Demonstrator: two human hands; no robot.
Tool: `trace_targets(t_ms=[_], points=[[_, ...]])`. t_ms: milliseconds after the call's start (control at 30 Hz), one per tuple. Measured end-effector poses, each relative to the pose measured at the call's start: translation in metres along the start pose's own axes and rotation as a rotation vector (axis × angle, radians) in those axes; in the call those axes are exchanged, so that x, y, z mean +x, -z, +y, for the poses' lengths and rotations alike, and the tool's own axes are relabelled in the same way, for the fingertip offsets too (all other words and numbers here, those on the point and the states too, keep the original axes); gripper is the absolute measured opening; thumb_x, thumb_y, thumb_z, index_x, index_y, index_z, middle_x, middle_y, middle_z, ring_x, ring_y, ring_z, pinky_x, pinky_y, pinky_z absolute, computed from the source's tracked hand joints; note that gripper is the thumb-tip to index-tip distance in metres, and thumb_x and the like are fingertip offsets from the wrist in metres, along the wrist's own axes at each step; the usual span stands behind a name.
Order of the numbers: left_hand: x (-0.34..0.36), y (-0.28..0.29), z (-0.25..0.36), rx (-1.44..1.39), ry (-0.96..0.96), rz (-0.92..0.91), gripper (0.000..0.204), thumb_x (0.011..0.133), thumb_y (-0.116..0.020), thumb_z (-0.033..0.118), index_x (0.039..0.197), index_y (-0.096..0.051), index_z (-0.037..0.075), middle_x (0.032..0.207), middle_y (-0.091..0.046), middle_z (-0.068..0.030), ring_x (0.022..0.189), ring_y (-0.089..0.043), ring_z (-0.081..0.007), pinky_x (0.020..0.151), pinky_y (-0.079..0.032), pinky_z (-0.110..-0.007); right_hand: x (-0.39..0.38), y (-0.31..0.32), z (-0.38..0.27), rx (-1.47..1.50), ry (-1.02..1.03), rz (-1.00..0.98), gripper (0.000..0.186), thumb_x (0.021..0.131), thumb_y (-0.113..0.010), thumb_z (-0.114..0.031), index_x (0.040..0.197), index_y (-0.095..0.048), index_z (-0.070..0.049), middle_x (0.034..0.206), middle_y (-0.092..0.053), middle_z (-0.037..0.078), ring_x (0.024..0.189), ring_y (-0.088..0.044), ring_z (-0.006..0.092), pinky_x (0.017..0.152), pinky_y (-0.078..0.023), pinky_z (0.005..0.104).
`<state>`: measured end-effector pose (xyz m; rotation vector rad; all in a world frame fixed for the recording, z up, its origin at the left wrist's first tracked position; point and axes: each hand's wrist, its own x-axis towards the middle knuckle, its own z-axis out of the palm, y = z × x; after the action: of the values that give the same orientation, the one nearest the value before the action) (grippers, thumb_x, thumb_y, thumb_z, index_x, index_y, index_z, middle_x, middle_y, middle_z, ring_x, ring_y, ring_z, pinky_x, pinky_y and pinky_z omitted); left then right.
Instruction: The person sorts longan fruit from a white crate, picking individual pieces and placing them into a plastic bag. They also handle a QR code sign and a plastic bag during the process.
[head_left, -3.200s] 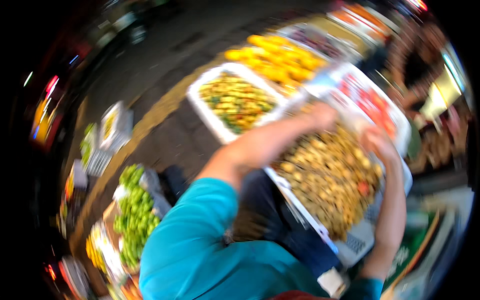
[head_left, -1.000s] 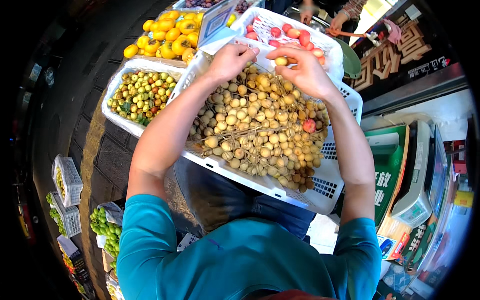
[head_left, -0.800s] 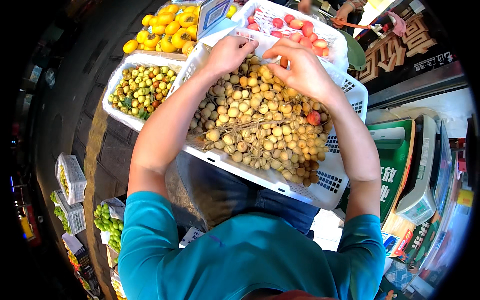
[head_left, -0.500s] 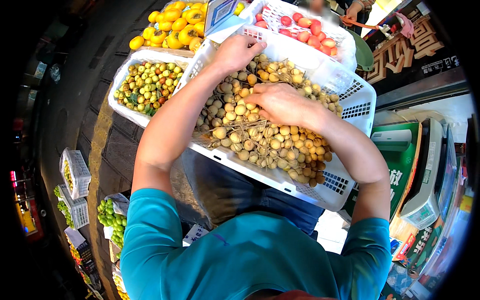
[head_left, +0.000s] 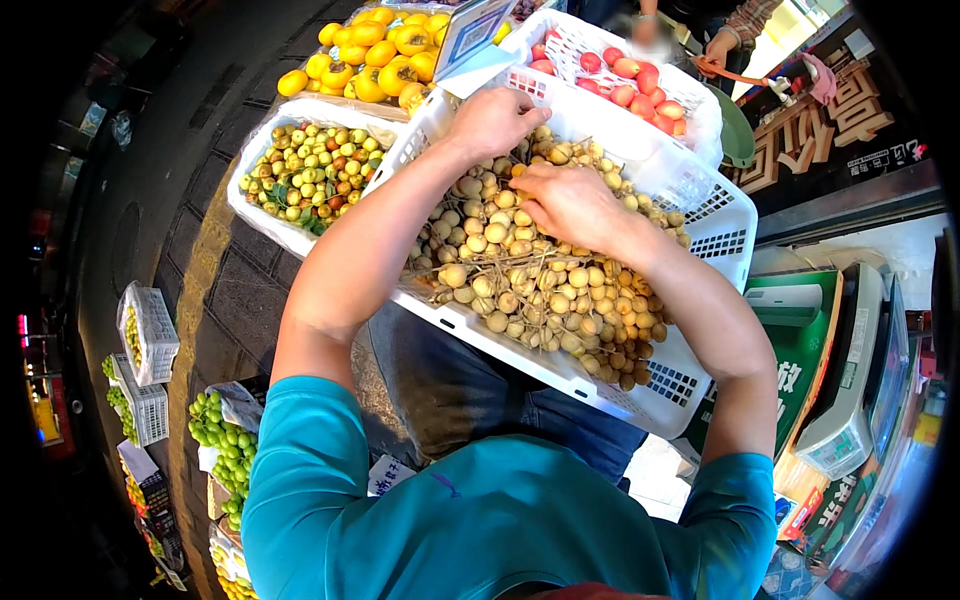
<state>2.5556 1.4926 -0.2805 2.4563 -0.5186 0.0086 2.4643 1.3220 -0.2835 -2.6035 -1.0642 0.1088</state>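
Observation:
A white plastic basket (head_left: 455,325) sits tilted before me, heaped with tan-brown longans (head_left: 560,290) on thin twigs. My left hand (head_left: 498,124) is closed at the basket's far left inner side. Its fingertips are hidden, so what they grip does not show. Bent over the pile, my right hand (head_left: 575,205) has its fingers curled around longans near the heap's far end, with the thumb low beside them. Most of the fruit lies nearer to me than both hands.
Yellow persimmons (head_left: 380,52) and a tray of green-brown jujubes (head_left: 312,172) lie to the left. Red fruit fills a white basket (head_left: 705,112) beyond. A co-worker's hand (head_left: 718,50) shows at the far right. A scale-like machine (head_left: 845,380) stands at right; green fruit (head_left: 222,450) lies lower left.
The view has shifted slightly, so the stall appears a little farther right and lower. My right hand has moved slightly away from me over the longans; the left stays at the basket's far side.

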Motion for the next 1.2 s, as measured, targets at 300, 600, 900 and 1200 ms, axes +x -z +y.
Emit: trace_targets(t_ms=[300,600,900,1200], points=[[0.001,0.000,0.004,-0.053,-0.003,0.034,0.045,0.095,-0.059,0.047,0.101,-0.077,0.006,0.074,-0.072,-0.0097,0.071,-0.070,-0.0236,0.072,-0.054,-0.039,0.019,-0.031,-0.012,0.147,-0.068,0.132,0.038,0.094,-0.061,-0.027,0.124,-0.060,-0.004,0.103,-0.065,0.019,0.086,-0.067,0.0379,0.080,-0.054,0.0494],[-0.002,0.009,0.006,-0.090,0.007,-0.024,0.042,0.097,-0.058,0.042,0.088,-0.075,0.005,0.071,-0.071,-0.0082,0.067,-0.068,-0.0178,0.067,-0.053,-0.036,0.020,0.031,-0.016,0.100,-0.225,0.256,0.028,0.075,-0.069,-0.028,0.083,-0.072,-0.002,0.084,-0.070,0.017,0.078,-0.069,0.0350,0.072,-0.056,0.0433],[-0.006,0.014,0.024,-0.762,-0.120,-0.299,0.045,0.101,-0.057,0.039,0.130,-0.062,0.006,0.116,-0.066,-0.0034,0.100,-0.061,-0.0117,0.082,-0.051,-0.029,-0.001,0.072,0.043,1.162,-0.625,0.287,0.030,0.086,-0.060,-0.030,0.088,-0.067,-0.001,0.076,-0.066,0.009,0.046,-0.040,0.0067,0.045,-0.036,0.0235],[-0.005,0.009,0.023,-0.876,-0.074,-0.254,0.038,0.102,-0.058,0.029,0.125,-0.061,-0.001,0.104,-0.069,-0.0066,0.087,-0.066,-0.0124,0.077,-0.053,-0.026,0.001,0.069,0.035,1.036,-0.536,0.365,0.026,0.089,-0.067,-0.023,0.100,-0.066,0.001,0.081,-0.069,0.007,0.061,-0.060,0.0083,0.049,-0.047,0.0218]])
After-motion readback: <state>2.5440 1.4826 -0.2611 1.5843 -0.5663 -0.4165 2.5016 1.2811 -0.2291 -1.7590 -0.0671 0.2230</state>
